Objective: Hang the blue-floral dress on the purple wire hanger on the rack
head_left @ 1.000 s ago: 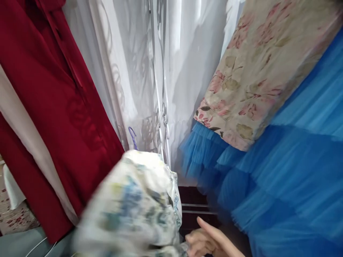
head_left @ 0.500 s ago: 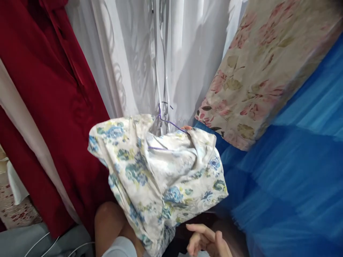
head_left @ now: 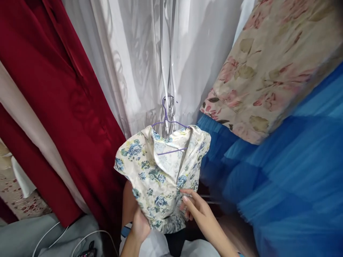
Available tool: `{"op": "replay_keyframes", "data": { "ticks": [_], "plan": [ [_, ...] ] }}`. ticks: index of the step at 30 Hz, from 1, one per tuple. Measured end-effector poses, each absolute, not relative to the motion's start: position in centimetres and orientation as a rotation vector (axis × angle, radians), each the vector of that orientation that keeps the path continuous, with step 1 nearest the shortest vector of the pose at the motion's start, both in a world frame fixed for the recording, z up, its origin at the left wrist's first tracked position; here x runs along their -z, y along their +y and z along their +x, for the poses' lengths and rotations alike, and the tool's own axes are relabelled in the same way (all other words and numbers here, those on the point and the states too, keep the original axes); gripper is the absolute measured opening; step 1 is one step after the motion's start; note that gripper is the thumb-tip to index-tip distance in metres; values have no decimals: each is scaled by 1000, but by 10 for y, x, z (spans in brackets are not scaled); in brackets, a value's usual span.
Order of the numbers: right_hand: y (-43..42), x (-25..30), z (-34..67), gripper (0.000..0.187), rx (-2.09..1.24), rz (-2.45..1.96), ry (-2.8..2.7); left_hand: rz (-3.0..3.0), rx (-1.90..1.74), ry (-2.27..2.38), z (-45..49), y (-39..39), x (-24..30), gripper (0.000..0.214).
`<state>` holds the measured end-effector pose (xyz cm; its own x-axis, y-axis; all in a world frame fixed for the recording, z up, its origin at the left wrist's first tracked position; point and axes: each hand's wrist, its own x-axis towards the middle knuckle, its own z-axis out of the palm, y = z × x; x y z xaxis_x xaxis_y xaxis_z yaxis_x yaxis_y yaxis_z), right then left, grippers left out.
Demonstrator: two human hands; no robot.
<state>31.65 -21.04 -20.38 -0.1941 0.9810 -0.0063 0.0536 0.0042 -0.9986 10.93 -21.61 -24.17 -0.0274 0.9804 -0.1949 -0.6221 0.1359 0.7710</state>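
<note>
A small floral top (head_left: pixel 155 171) on a purple hanger (head_left: pixel 171 151) sits at the middle of the view, crowded on all sides by other cloth. To its left hangs a long red garment (head_left: pixel 53 89) with a beige strip (head_left: pixel 24 121) slanting across it. Its lower folds come close to the top's left sleeve. Behind the top is a white curtain (head_left: pixel 128 53), and a bunch of white ribbons (head_left: pixel 167 53) drops straight down to the hanger's hook. What the hook catches on cannot be made out. On the right a blue tulle skirt (head_left: pixel 281 178) in tiers fills the lower corner and lies just beside the top's right sleeve. A pink-flowered cloth (head_left: pixel 268 78) lies over the skirt higher up.

The left hand (head_left: pixel 139 225) comes up from below and meets the top's gathered hem. Its fingers go behind the cloth and are hidden, so whether they are clenched cannot be told. The right hand (head_left: pixel 198 210) is at the hem's right side, its fingers (head_left: pixel 186 200) pinched on the edge of the cloth.

In the lower left corner a grey surface (head_left: pixel 24 239) carries loose white cables (head_left: pixel 53 232), and a pale cloth with small red flowers shows behind the red garment
</note>
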Motion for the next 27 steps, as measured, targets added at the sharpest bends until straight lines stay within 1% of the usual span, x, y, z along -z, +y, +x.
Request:
{"op": "replay_keyframes", "data": {
  "ticks": [2, 4, 7, 12, 15, 17, 19, 20, 23, 25, 27],
  "plan": [
    [-193, 203, 301, 39, -1238, -1159, -1474, 492, -1372, 890, 107, -219, 248, 55],
    [-181, 203, 288, 34, -1135, -1159, -1510, 482, -1392, 970, 111, -219, 247, 58],
    [-172, 206, 279, 38, -1070, -1171, -1505, 486, -1400, 1037, 118, -217, 241, 52],
    [-179, 211, 282, 41, -1122, -1201, -1467, 453, -1447, 1102, 117, -209, 246, 47],
    [-187, 211, 285, 42, -1155, -1219, -1502, 596, -1681, 1239, 112, -204, 252, 46],
    [-192, 210, 287, 45, -1170, -1232, -1546, 803, -1940, 1394, 111, -205, 251, 47],
    [-196, 208, 288, 46, -1177, -1229, -1558, 1044, -2077, 1509, 115, -209, 245, 43],
    [-197, 208, 288, 45, -1177, -1222, -1544, 1173, -2049, 1516, 120, -211, 242, 38],
    [-200, 206, 286, 40, -1207, -1182, -1489, 1463, -1772, 1413, 138, -215, 234, 23],
    [-202, 205, 284, 37, -1237, -1157, -1483, 1512, -1620, 1362, 149, -214, 232, 16],
    [-204, 202, 281, 35, -1266, -1138, -1498, 1504, -1528, 1358, 155, -210, 235, 14]
  ]
}}
